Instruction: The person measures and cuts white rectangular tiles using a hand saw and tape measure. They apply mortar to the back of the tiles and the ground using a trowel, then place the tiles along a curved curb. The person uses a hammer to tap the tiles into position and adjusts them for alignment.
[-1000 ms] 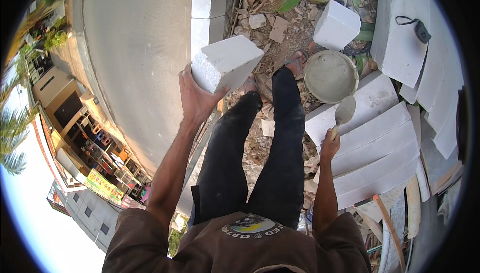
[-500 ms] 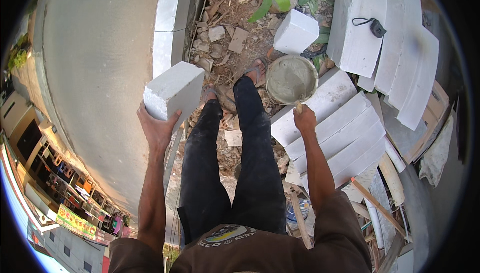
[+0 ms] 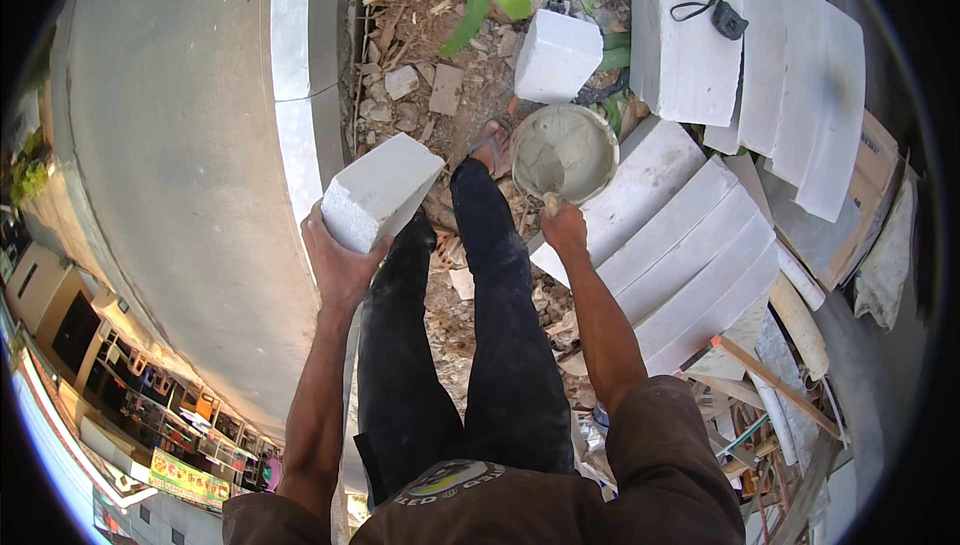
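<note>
A white lightweight concrete block [image 3: 385, 185] is gripped from its near end by my left hand [image 3: 343, 263]. It is held tilted above the ground, beside the low wall. My right hand [image 3: 566, 228] is closed round the pale handle of a trowel [image 3: 551, 204] at the near rim of a round bucket [image 3: 611, 141]. Grey wet mortar [image 3: 572, 150] fills much of the bucket, and the trowel's blade is hard to make out in it. Another white block [image 3: 558, 57] lies on the ground just beyond the bucket.
Stacked white blocks [image 3: 690, 245] lie to the right of the bucket, with more blocks [image 3: 685, 65] behind bearing a black tape measure [image 3: 728, 20]. A low white-topped wall [image 3: 297, 135] runs along the left. Rubble [image 3: 400, 83] and wood scraps [image 3: 775, 385] cover the ground.
My left hand has brought the block rightward, closer to my legs, and turned it. My right hand has shifted left along the bucket's near rim with the trowel. The whole view has turned slightly.
</note>
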Tool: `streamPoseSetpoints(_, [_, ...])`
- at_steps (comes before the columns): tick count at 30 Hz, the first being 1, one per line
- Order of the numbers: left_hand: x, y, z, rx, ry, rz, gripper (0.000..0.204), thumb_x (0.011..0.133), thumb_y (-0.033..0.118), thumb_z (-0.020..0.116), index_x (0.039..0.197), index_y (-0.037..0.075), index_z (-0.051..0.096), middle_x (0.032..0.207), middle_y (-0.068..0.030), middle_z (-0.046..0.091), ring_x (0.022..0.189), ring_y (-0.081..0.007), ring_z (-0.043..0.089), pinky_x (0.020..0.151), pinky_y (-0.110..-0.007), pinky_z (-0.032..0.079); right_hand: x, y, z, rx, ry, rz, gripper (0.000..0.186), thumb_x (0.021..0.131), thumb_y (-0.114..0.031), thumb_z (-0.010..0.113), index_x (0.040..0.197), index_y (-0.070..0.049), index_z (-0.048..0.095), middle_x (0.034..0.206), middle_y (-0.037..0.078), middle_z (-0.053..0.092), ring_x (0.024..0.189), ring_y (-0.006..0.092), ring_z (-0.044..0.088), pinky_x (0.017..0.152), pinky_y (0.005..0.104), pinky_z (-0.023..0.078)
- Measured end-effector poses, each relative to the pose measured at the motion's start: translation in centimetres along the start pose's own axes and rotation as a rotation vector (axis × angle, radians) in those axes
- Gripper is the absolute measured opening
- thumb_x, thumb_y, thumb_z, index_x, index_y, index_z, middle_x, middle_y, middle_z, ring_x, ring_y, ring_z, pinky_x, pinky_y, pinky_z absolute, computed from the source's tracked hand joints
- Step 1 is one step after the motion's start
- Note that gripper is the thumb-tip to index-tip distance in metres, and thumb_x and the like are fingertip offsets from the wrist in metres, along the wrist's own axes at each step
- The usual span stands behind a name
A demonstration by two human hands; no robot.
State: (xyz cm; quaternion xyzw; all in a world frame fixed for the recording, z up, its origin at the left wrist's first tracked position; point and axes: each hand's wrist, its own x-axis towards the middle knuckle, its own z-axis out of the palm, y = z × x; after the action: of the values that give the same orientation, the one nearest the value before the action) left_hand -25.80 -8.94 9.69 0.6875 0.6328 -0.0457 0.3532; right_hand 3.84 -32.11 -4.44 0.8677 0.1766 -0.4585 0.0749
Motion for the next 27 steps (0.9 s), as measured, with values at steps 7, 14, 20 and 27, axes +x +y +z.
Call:
streamPoseSetpoints(7, [0.5, 2.4, 1.7, 0.023, -0.025, 0.014, 0.111, 0.063, 0.027, 0.096, 0.148, -0.005, 0.032, 0.134, -0.0239, 0.044, 0.129, -0.0399, 0.045, 0.111, -0.05, 0.039, -0.4, 1.4, -0.2, 0.007, 0.015, -0.048, 0.043, 0.091, -0.035, 0.067, 0.117, 0.0, 0.067, 0.11, 0.027, 0.071, 0.106, 0.0451, 0.068, 0.095, 0.053, 0.053])
streamPoseSetpoints(14, [0.2, 4.2, 2.5, 0.058, 0.0, -0.088, 0.109, 0.063, 0.026, 0.096, 0.147, -0.005, 0.034, 0.136, -0.0246, 0.044, 0.129, -0.0408, 0.044, 0.112, -0.051, 0.039, 1.3, 3.1, -0.4, 0.031, -0.003, -0.177, 0.043, 0.088, -0.033, 0.069, 0.116, 0.0, 0.067, 0.105, 0.027, 0.072, 0.101, 0.0457, 0.068, 0.091, 0.0539, 0.053])
streamPoseSetpoints(20, [-1.4, 4.1, 3.0, 0.032, 0.027, -0.125, 0.108, 0.064, 0.027, 0.095, 0.148, -0.005, 0.033, 0.134, -0.0246, 0.044, 0.129, -0.0409, 0.044, 0.112, -0.052, 0.039, 2.8, 5.1, -0.3, 0.041, 0.011, -0.323, 0.044, 0.085, -0.032, 0.075, 0.115, 0.001, 0.067, 0.1, 0.028, 0.071, 0.098, 0.0461, 0.068, 0.086, 0.0526, 0.054])
streamPoseSetpoints(27, [-5.2, 1.9, 3.8, -0.025, 0.042, -0.189, 0.111, 0.063, 0.028, 0.096, 0.147, -0.006, 0.033, 0.131, -0.0253, 0.045, 0.127, -0.0422, 0.045, 0.11, -0.052, 0.04, 4.7, 8.6, 0.7, 0.271, 0.025, -0.46, 0.037, 0.089, -0.029, 0.078, 0.107, 0.001, 0.068, 0.089, 0.024, 0.071, 0.081, 0.0403, 0.069, 0.075, 0.0446, 0.054])
